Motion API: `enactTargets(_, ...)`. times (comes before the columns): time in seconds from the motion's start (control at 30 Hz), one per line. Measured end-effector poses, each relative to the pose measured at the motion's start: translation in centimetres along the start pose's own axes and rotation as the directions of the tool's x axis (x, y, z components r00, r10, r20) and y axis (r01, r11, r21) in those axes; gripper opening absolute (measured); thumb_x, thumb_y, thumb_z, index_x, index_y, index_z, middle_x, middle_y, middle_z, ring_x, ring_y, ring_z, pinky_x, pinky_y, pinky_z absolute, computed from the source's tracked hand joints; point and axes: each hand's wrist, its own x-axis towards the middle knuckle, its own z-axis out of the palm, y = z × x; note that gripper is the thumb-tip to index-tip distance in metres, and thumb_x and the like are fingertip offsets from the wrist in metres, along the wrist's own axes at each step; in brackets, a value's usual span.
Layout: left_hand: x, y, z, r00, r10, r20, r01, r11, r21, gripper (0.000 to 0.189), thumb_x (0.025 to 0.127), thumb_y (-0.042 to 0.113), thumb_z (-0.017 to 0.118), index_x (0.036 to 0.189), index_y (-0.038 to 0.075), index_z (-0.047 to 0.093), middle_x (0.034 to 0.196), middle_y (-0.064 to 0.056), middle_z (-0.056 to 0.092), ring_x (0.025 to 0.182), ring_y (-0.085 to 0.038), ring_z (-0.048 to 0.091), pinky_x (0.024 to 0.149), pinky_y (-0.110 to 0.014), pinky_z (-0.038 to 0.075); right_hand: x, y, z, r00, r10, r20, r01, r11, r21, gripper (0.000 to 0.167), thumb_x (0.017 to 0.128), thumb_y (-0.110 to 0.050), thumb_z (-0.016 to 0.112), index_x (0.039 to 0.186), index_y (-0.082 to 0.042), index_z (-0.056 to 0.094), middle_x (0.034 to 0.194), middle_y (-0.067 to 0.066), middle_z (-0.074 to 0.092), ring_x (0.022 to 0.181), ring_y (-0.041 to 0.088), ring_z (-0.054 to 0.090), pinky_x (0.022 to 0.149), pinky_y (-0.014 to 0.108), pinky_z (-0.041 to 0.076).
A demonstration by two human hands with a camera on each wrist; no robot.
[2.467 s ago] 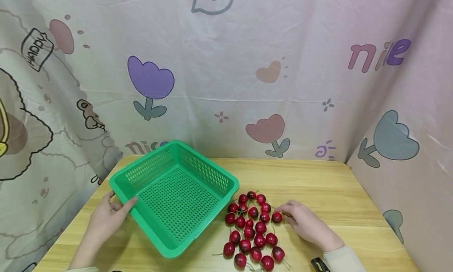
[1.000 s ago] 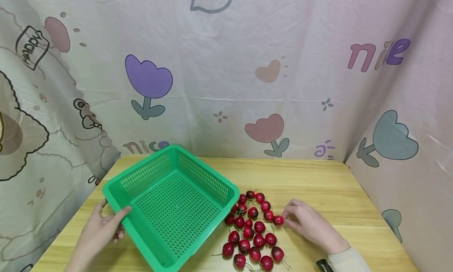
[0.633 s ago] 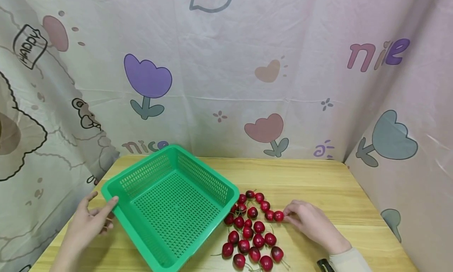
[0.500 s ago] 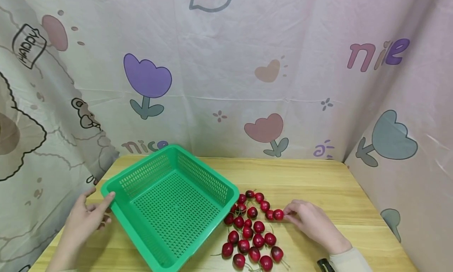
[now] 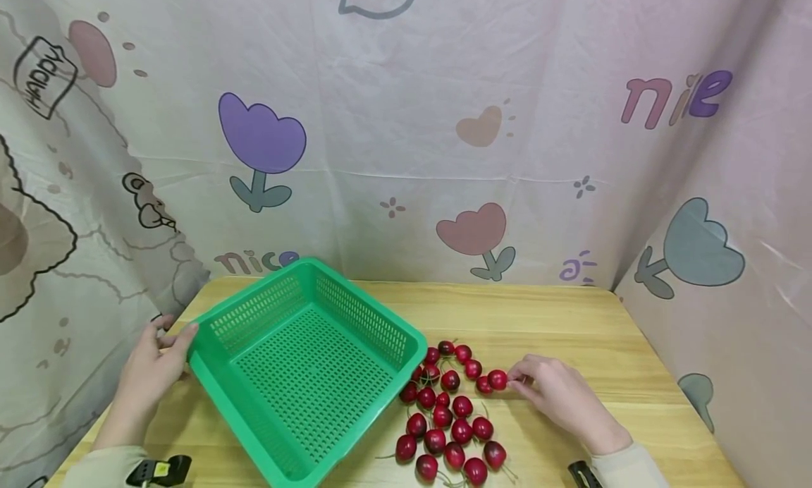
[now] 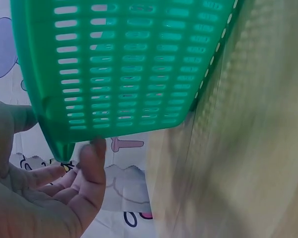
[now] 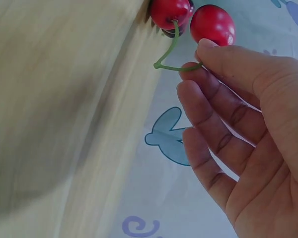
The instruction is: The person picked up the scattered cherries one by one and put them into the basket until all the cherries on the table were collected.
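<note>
My left hand holds a green plastic basket at its left corner, thumb over the rim. In the left wrist view the curled fingers lie against the underside of that corner, beside the slotted wall. Over on the right, my right hand pinches the green stem of a red cherry between thumb and index finger. The stem is forked and joins a second cherry. Several more dark red cherries with stems lie loose between basket and right hand.
Everything is on a light wooden table. A printed cloth hangs behind and at both sides. The basket's right corner overhangs the leftmost cherries in the head view. Each wrist wears a black band, the left one showing more.
The basket has shifted slightly left and nearer. My left hand has slid along its rim to the left corner. My right hand has taken the cherry pair's stem and raised it slightly.
</note>
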Motion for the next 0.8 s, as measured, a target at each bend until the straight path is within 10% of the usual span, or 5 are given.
enactTargets(0.13, 0.6, -0.1, 0.2, 1.000, -0.008, 0.026, 0.008, 1.000, -0.025, 0.085, 0.114, 0.054, 0.032, 0.170, -0.004, 0.004, 0.158, -0.046, 0.031, 0.137, -0.064, 0.043, 0.097, -0.067, 0.047, 0.1, -0.2, -0.2, 1.000, -0.007, -0.005, 0.007, 1.000, -0.008, 0.011, 0.089, -0.015, 0.086, 0.096, -0.022, 0.081, 0.093, -0.009, 0.078, 0.081, 0.003, 0.071, 0.074, 0.024, 0.062)
enactTargets(0.43, 1.9, -0.9, 1.1, 0.996, -0.035, 0.083, 0.046, 0.991, -0.129, 0.083, 0.115, 0.053, 0.028, 0.171, -0.001, -0.002, 0.167, -0.048, 0.010, 0.149, -0.069, 0.023, 0.112, -0.078, 0.034, 0.3, -0.5, -0.5, 1.000, -0.001, -0.006, 0.001, 1.000, -0.010, 0.010, 0.091, -0.015, 0.085, 0.097, -0.022, 0.082, 0.094, -0.010, 0.078, 0.080, 0.000, 0.069, 0.073, 0.023, 0.061)
enactTargets(0.8, 2.7, -1.5, 1.9, 0.985, -0.043, 0.165, 0.082, 0.968, -0.237, 0.077, 0.116, 0.048, 0.011, 0.169, -0.006, 0.003, 0.170, -0.040, 0.010, 0.146, -0.050, 0.029, 0.120, -0.056, 0.033, 0.6, -0.9, -0.8, 1.000, 0.012, -0.010, -0.012, 1.000, -0.009, 0.010, 0.092, -0.016, 0.085, 0.097, -0.023, 0.082, 0.091, -0.012, 0.077, 0.079, -0.002, 0.067, 0.073, 0.023, 0.060)
